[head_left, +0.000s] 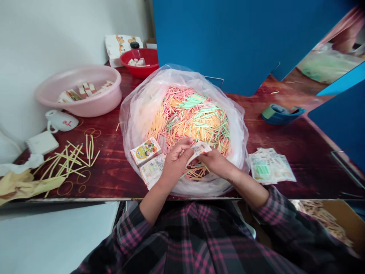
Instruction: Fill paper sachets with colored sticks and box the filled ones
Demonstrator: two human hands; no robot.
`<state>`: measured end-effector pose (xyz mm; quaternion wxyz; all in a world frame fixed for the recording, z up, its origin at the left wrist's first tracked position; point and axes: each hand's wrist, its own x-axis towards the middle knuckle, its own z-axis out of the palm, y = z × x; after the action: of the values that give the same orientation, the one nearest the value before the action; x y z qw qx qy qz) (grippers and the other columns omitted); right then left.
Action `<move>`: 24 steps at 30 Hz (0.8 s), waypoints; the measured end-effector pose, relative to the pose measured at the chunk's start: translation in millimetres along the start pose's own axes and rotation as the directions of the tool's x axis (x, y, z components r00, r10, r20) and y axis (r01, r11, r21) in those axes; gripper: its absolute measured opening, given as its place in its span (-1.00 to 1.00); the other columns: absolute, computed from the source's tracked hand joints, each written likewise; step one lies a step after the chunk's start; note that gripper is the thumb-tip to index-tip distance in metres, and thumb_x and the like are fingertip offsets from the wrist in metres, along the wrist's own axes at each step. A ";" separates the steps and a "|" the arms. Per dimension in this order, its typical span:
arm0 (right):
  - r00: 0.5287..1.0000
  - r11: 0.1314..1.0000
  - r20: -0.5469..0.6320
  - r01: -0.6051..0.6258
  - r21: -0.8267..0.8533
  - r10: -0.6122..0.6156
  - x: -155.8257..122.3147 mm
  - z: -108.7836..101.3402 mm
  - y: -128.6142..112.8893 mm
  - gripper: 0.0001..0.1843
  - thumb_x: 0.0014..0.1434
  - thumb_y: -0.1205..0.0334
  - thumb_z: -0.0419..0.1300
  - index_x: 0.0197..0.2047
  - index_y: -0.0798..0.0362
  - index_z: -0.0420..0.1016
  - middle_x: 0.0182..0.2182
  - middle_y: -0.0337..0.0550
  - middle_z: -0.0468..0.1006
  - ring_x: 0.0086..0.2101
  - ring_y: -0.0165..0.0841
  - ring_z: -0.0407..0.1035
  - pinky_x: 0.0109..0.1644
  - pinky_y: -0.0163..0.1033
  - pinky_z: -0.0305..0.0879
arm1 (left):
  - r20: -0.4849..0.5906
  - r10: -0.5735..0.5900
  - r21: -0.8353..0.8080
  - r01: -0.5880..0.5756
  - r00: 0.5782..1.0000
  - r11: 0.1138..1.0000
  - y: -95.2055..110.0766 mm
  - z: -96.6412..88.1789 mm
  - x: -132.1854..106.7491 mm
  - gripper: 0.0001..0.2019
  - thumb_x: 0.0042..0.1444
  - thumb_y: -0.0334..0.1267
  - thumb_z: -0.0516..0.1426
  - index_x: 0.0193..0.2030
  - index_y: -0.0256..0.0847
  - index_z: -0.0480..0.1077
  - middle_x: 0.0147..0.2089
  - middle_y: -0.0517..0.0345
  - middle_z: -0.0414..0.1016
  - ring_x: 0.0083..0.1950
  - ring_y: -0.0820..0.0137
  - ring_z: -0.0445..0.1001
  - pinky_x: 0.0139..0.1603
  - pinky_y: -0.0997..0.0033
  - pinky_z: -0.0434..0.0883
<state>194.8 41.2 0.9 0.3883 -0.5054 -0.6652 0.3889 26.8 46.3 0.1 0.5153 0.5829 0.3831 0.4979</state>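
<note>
A clear plastic bag (pixel 137 114) full of pink, orange and green sticks (pixel 191 114) sits in the middle of the dark red table (pixel 299 133). Over its near edge, my left hand (pixel 173 161) and my right hand (pixel 215 161) both pinch a small printed paper packet (pixel 200 148) between them. Several coloured sticks (pixel 195 173) lie under the hands. Two more printed packets (pixel 145 151) lie just left of my left hand, on the bag's rim.
A stack of flat packets (pixel 270 166) lies right of the bag. A pink basin (pixel 82 89) and a red bowl (pixel 139 61) with small boxes stand at back left. Loose yellow-green sticks (pixel 71 156), a white cup (pixel 61 121), a blue dish (pixel 281 114) and blue panels (pixel 228 38) surround the bag.
</note>
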 end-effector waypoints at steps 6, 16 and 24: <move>0.919 0.748 -0.362 0.128 0.652 0.158 -4.6 -19.3 -26.4 -0.77 0.22 -0.03 0.35 -0.20 -0.08 0.51 -0.36 -0.34 0.62 -0.29 -0.36 0.56 0.01 -0.12 0.50 | -0.155 -0.106 -0.101 0.091 0.982 0.991 -15.1 -4.3 -4.4 -0.89 0.07 -0.17 0.36 -0.27 -0.10 0.66 -0.15 0.14 0.62 -0.03 0.33 0.55 0.15 0.24 0.44; 0.781 0.688 -0.623 0.432 0.583 0.037 1.1 22.8 -56.6 -0.87 0.34 0.02 0.23 -0.16 -0.14 0.47 -0.22 -0.36 0.72 -0.08 -0.31 0.63 0.32 0.05 0.40 | -0.087 -0.370 -0.463 0.291 0.925 0.837 -11.3 16.7 -8.4 -0.76 -0.12 -0.11 0.48 -0.29 -0.09 0.68 -0.12 0.18 0.68 -0.05 0.34 0.58 0.16 0.23 0.43; 0.775 0.712 -0.631 0.435 0.551 0.016 3.0 30.5 -50.9 -0.87 0.40 0.04 0.16 -0.14 -0.14 0.45 -0.20 -0.35 0.71 -0.09 -0.34 0.64 0.26 0.01 0.45 | 0.013 -0.467 -0.665 0.357 0.884 0.656 -10.6 18.2 -8.6 -0.70 -0.22 -0.19 0.54 -0.36 -0.17 0.60 -0.30 0.24 0.66 -0.28 0.46 0.56 -0.11 0.39 0.45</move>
<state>147.6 30.8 35.6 0.7749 -0.3421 -0.3785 0.3731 43.4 35.9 -11.5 0.7518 0.2229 0.3482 0.5136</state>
